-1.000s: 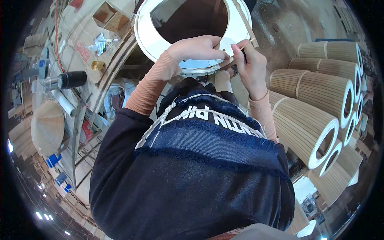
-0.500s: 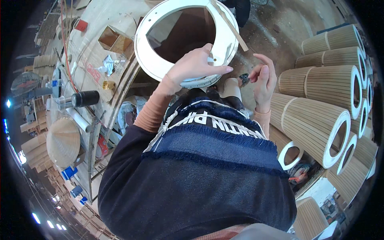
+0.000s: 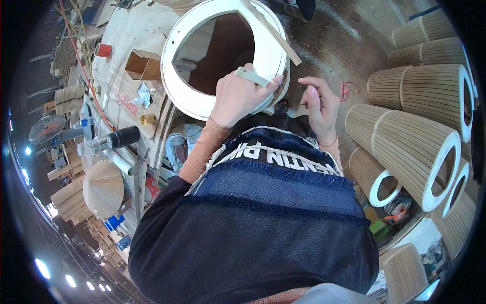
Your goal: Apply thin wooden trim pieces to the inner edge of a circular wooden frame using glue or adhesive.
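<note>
A white round rim [image 3: 172,68] with a large opening over a dark interior sits in front of me, a wooden stick [image 3: 276,35] lying across its upper right part. My left hand [image 3: 236,99] is at the rim's near side, closed on a short pale strip [image 3: 249,76] between thumb and fingers; some fingertips are hidden behind it. My right hand [image 3: 320,105] is just right of the rim, off it, with fingers loosely curled and apart and nothing visible in them.
A worktable [image 3: 129,35] at left holds an open box [image 3: 142,66], black cylinder [image 3: 123,136], red container [image 3: 103,50], straw hat [image 3: 103,185] and fan [image 3: 46,128]. Several slatted tapered cylinders [image 3: 400,152] lie at right. A red cord [image 3: 347,90] lies on the floor.
My right hand has let go near the rim and moved right and down. The pale strip now shows in my left hand. The rim appears lower and left as the view shifted.
</note>
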